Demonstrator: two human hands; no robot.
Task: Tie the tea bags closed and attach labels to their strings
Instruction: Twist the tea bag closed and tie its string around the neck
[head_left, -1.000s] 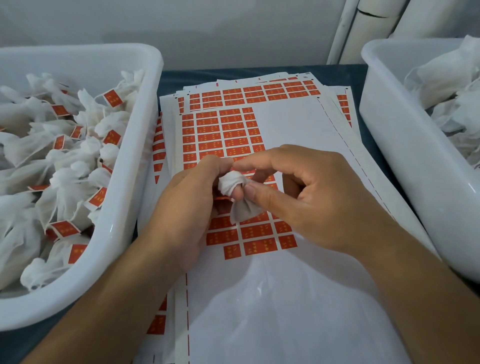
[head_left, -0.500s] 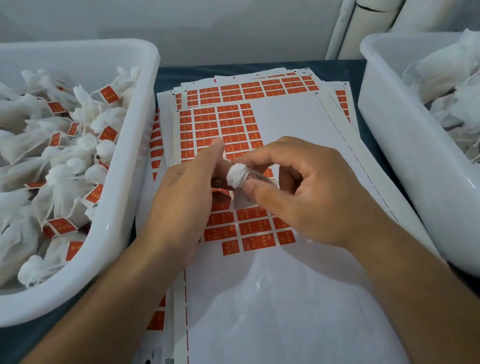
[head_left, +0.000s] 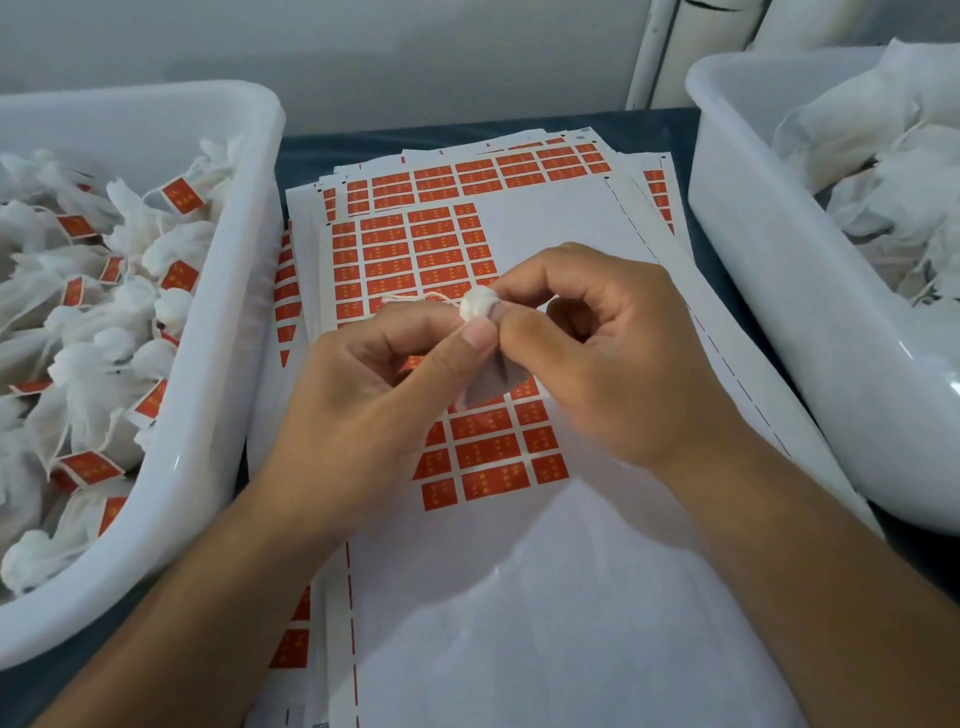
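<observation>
I hold a tea bag (head_left: 480, 306) between both hands above the label sheets (head_left: 545, 249), near the middle of the table. My right hand (head_left: 602, 358) pinches the bag's gathered white top between thumb and forefinger, the other fingers curled loosely behind. My left hand (head_left: 374, 384) meets it from the other side, thumb pressed against the bag just below the bunched top, fingers curled under. The bag's body hangs down between my thumbs, grey in shadow. A thin white string (head_left: 415, 299) runs from the bunched top leftward over my left fingers; I cannot tell whether it is knotted. Under my hands the top sheet carries rows of red labels (head_left: 488, 452) with much of the sheet bare white, and more sheets are stacked beneath it, fanned out toward the far edge. On my left a white tub (head_left: 228, 364) holds tied bags (head_left: 93, 364) with red labels on them. On my right a second white tub (head_left: 779, 291) holds loose white bags (head_left: 893, 197).
</observation>
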